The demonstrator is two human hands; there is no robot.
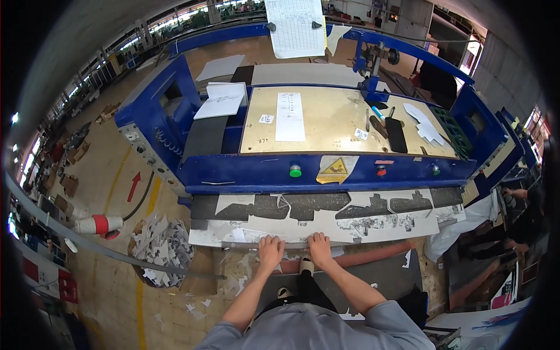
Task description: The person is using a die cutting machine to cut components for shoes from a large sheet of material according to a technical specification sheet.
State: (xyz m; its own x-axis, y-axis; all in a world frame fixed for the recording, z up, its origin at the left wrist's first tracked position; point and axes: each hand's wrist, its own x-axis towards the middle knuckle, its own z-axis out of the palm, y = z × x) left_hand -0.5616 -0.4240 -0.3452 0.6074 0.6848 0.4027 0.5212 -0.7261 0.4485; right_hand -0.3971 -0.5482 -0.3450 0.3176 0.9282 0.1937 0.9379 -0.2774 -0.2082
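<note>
A pale grey-white sheet of board [326, 227] with shaped cut-outs lies along the machine's dark front ledge [318, 205]. Its near edge is under both of my hands. My left hand [270, 252] has its fingers curled over that edge, left of the middle. A short way to the right, my right hand [319, 249] grips the same edge in the same manner. Both thumbs are mostly hidden. Dark gaps show where shapes are cut through, and black smudges mark the sheet's right part.
Beyond stands a blue press [245, 175] with a green button [295, 171] and a yellow warning sign [335, 167]. Its tan top board [326, 116] bears papers, a phone [396, 135] and tools. A scrap-filled box [163, 251] stands left; another person [501, 233] is at right.
</note>
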